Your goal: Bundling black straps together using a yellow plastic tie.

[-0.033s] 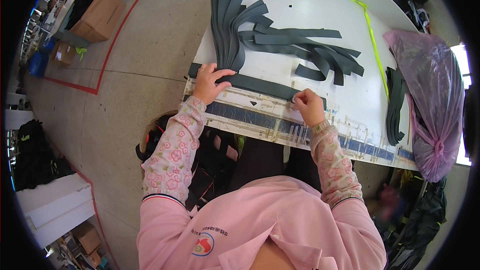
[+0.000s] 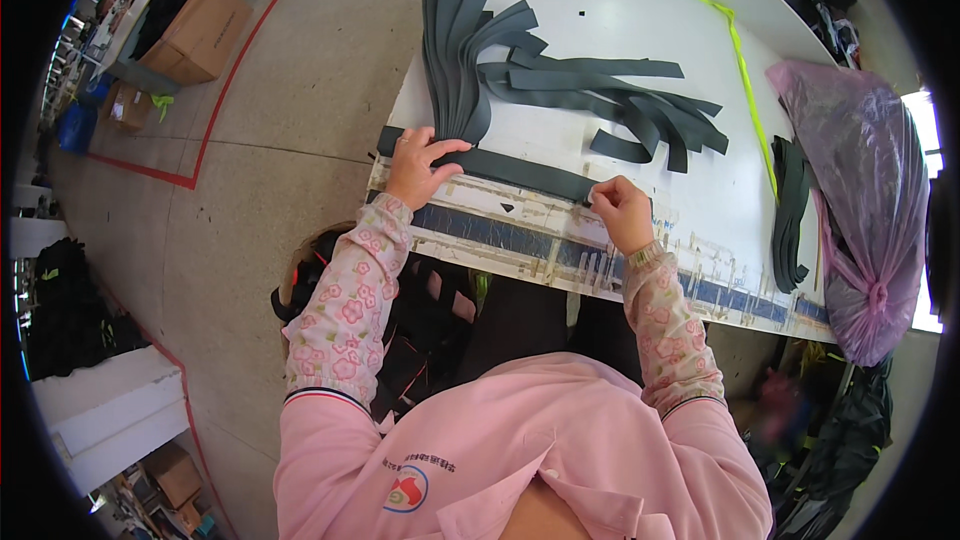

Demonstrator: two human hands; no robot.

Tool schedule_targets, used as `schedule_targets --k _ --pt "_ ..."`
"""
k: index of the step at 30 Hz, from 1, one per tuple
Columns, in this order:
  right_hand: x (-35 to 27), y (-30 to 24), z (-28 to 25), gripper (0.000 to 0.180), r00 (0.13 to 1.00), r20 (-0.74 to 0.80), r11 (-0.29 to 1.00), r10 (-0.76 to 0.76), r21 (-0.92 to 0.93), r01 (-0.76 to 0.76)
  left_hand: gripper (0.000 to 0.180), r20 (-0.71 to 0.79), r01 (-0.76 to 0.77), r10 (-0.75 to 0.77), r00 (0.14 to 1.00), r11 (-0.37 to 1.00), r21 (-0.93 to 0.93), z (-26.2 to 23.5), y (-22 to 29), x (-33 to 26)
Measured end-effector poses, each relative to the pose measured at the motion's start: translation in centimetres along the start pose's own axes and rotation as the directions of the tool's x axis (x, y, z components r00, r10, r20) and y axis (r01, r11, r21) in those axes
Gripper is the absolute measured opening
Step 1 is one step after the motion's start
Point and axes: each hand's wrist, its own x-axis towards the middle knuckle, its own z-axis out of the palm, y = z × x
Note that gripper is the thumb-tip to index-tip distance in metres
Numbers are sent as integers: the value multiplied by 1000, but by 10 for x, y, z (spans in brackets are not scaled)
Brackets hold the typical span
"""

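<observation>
A long dark grey fabric strip (image 2: 520, 172) lies flat along the near edge of the white table (image 2: 620, 0). My left hand (image 2: 418, 168) grips its left end, thumb and fingers on top. At the strip's right end my right hand (image 2: 622, 212) pinches it. Just beyond the left hand a bundle of similar dark strips (image 2: 462, 60) fans out, and more loose strips (image 2: 620, 100) spread to the right. A taped measuring band (image 2: 510, 232) with marks runs along the table edge below the strip.
A yellow-green ribbon (image 2: 740, 70) crosses the table at right, next to a small stack of dark strips (image 2: 790, 210) and a tied pink plastic bag (image 2: 860, 200). A cardboard box (image 2: 200, 25) stands on the floor at left. Dark bags (image 2: 420, 340) sit under the table.
</observation>
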Motion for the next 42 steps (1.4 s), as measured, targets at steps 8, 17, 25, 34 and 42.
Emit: schedule_targets --k 8,17,25,34,42 --pt "8 -27 7 35 860 506 971 67 164 -172 30 -36 -6 6 999 1000 -8 3 1 3" --pt "46 -85 85 24 961 201 968 -187 205 145 42 -93 -10 3 996 997 -72 1 2 5" --pt "40 -84 153 11 964 205 985 -167 65 157 43 -128 7 -26 991 989 -147 1 2 6" --pt "41 -90 160 14 979 102 967 -176 -168 191 41 -128 -35 18 992 991 -132 2 -2 7" --pt "31 -41 66 12 976 204 958 72 260 -125 35 -97 -25 24 995 1000 -6 7 0 2"
